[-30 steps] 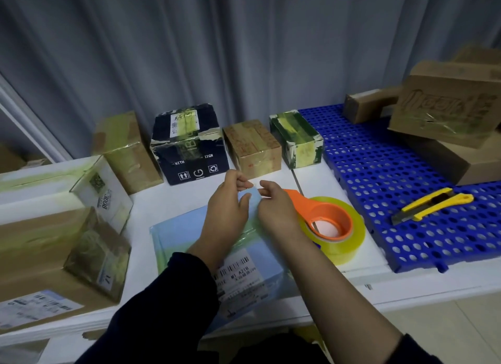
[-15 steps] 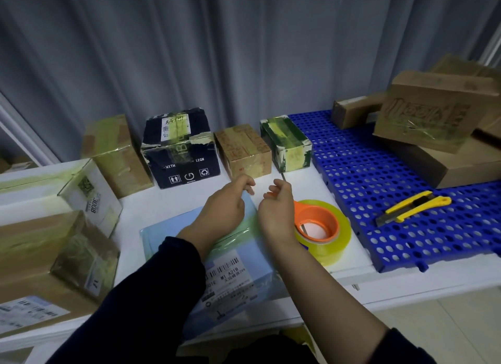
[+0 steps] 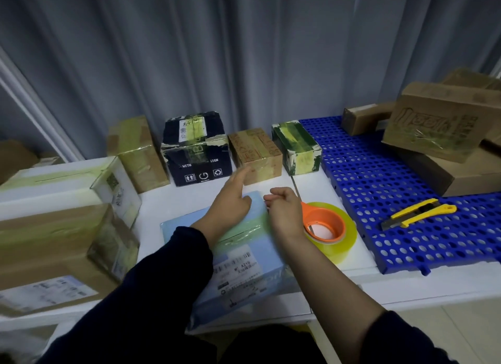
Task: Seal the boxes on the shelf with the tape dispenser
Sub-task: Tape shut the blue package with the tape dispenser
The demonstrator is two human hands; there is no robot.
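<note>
Your tape dispenser (image 3: 343, 244) lies at 3 o'clock of your right hand (image 3: 284, 209), probably light and stiff: take its orange handle (image 3: 306, 208). Left hand (image 3: 230, 203) lies flat on the blue box (image 3: 271, 255); right grip is curled, holding what I cannot tell.

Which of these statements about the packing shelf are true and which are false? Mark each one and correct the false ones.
1. The tape dispenser lies to the right of the light blue parcel. True.
2. The yellow knife lies on the parcel. False: it lies on the blue mat.
3. The left hand is over the parcel. True.
4. The right hand holds the knife. False: the knife lies apart from both hands.
</note>
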